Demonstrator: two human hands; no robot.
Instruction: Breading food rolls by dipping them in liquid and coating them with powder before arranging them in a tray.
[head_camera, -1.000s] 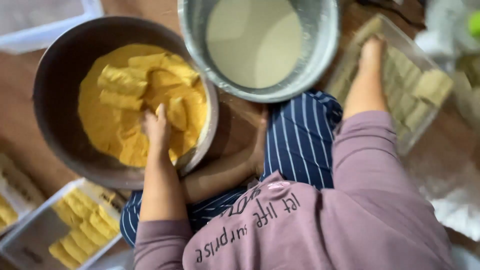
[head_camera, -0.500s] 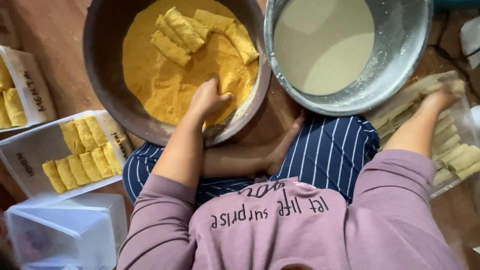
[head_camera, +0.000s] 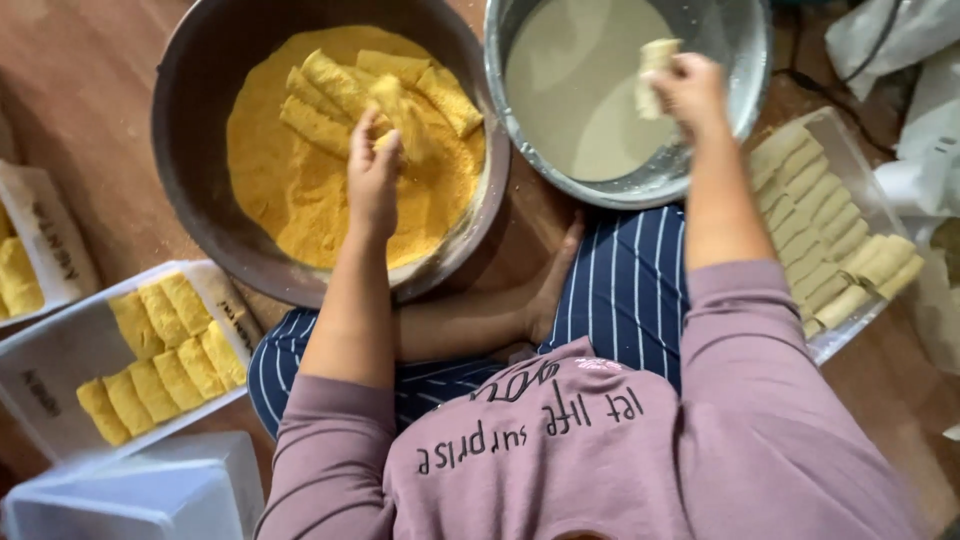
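Our left hand (head_camera: 372, 178) pinches a crumbed roll (head_camera: 392, 120) in the dark bowl (head_camera: 200, 150) of yellow crumbs; our right hand (head_camera: 690, 92) grips a pale roll (head_camera: 655, 62) over the steel bowl (head_camera: 745, 70) of batter. The tray (head_camera: 60, 350) holds coated rolls, the right tray (head_camera: 850, 165) plain ones, partly cut off.

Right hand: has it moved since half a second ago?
Yes. The right hand has left the tray of plain rolls and now holds a roll over the batter bowl.
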